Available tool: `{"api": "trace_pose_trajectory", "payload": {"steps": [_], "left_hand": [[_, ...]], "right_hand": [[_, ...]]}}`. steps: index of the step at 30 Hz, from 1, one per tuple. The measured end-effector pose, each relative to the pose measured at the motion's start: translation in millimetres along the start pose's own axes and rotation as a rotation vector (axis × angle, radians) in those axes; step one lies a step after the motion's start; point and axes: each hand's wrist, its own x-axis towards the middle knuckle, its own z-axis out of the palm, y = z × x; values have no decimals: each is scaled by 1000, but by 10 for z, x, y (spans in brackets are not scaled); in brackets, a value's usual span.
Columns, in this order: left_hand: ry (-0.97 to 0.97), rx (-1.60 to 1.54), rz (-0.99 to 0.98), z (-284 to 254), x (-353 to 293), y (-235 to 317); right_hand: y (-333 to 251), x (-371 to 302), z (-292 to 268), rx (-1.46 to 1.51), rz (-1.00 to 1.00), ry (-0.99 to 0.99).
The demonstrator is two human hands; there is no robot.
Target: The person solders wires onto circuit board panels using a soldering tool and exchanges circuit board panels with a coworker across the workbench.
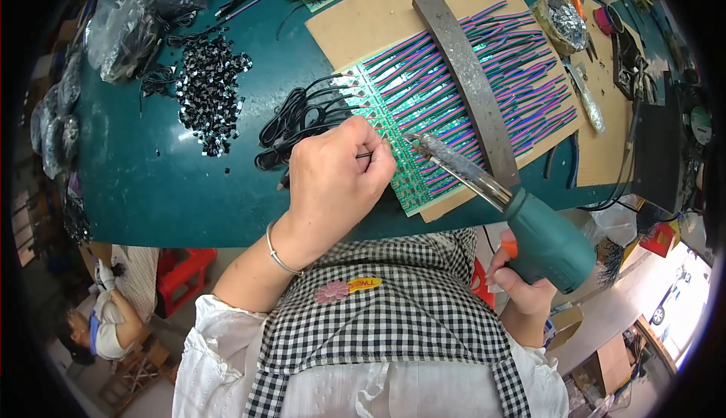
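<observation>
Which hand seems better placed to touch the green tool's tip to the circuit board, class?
Probably the right hand: it grips the green tool, whose tip points at the circuit board. The left hand pinches a thin black cable.

A checked apron (423, 327) covers a loose white blouse (219, 350).

We look down on a dark green table (151, 206) whose smooth top catches a soft, pale sheen. Past its near edge, on the left, we see a red plastic stool (184, 276), a light patterned cloth (138, 270) and another person (117, 327), with brown wooden-looking pieces (125, 380) low down there. On the right, daylight floods in at a bright opening (687, 293), and we make out a vehicle's wheel (659, 314) outside. That light whitens the pale floor (614, 297) near some brown cardboard (614, 361); our far left edge is dim and blurred
</observation>
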Motion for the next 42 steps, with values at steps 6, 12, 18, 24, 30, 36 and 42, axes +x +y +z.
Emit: {"api": "trace_pose_trajectory", "payload": {"steps": [6,12,18,24,30,36,42], "left_hand": [[-6,89,25,0,18,15],[16,94,35,10,11,12],[10,86,27,9,26,18],[0,110,25,-11,32,48],[-5,119,33,-15,19,50],[-149,-9,-99,-121,36,98],[-155,-90,-110,-102,20,48]], "right_hand": [[52,-42,-36,-135,31,-106],[41,-20,-12,-148,102,-78],[-11,27,16,-153,99,-74],[-15,33,104,90,66,138],[44,-22,-33,3,-50,-18],[71,-87,-142,-58,-43,-92],[74,-98,-163,-115,-76,-101]]}}
